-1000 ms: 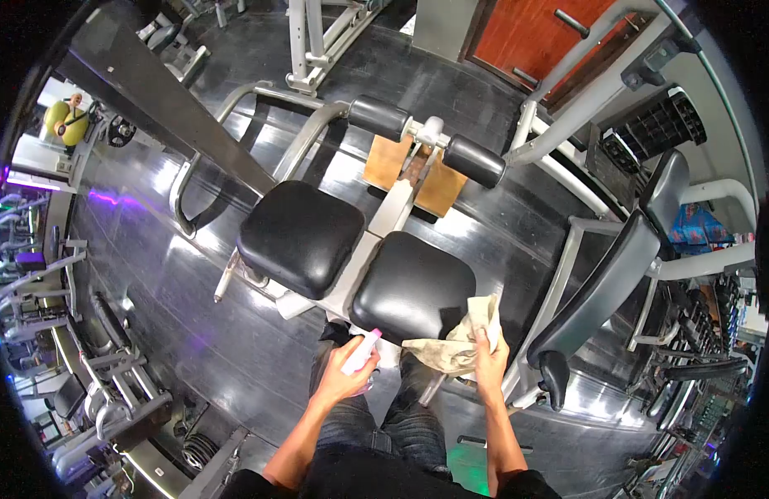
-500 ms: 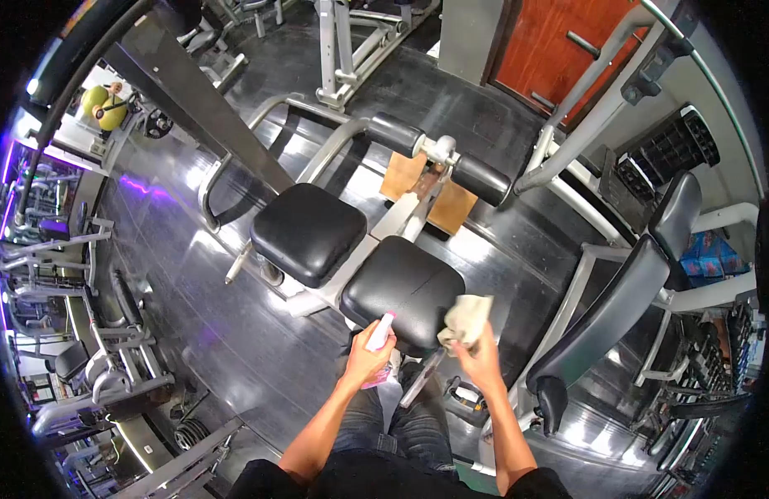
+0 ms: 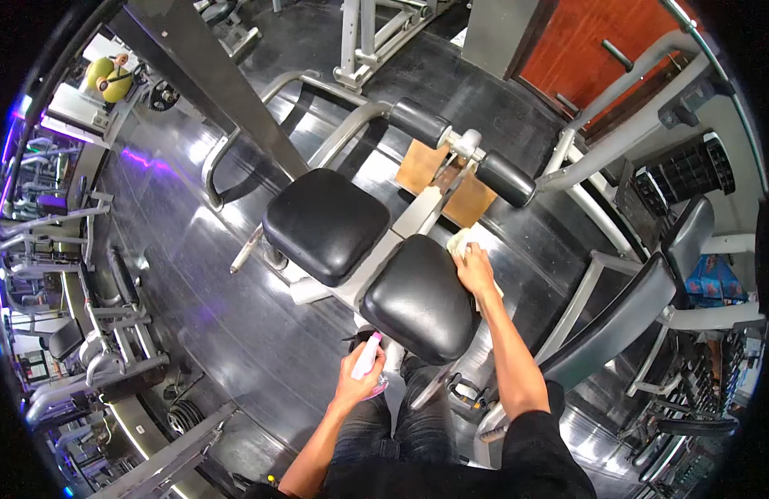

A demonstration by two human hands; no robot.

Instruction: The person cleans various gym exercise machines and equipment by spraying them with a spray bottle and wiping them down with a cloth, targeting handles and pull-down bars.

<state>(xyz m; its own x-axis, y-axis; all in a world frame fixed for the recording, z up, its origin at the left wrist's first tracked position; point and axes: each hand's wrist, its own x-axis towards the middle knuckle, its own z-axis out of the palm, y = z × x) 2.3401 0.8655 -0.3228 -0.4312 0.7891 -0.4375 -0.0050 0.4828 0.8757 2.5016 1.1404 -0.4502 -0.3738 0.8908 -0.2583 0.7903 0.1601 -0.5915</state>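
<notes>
My left hand [image 3: 357, 378] is wrapped round a white and pink spray bottle [image 3: 367, 356], low in front of the near black seat pad [image 3: 422, 295]. Its nozzle points up toward the pad. On the far right side of that pad, my right hand [image 3: 474, 268] grips a pale cloth [image 3: 462, 240] against the pad's edge. Part of the cloth is hidden behind the hand. A second black seat pad [image 3: 328, 224] lies to the left, joined to the near one by a grey metal frame [image 3: 417, 211].
Black foam rollers [image 3: 506, 177] sit on the machine beyond the pads. At right stands a bench with a long black backrest [image 3: 613, 328]. A dark upright post [image 3: 210, 83] rises at upper left. Weight plates [image 3: 185, 417] lie at lower left.
My right hand has moved up and away with the cloth, from the pad's near right corner to its far right side. My left hand has drawn slightly lower with the spray bottle.
</notes>
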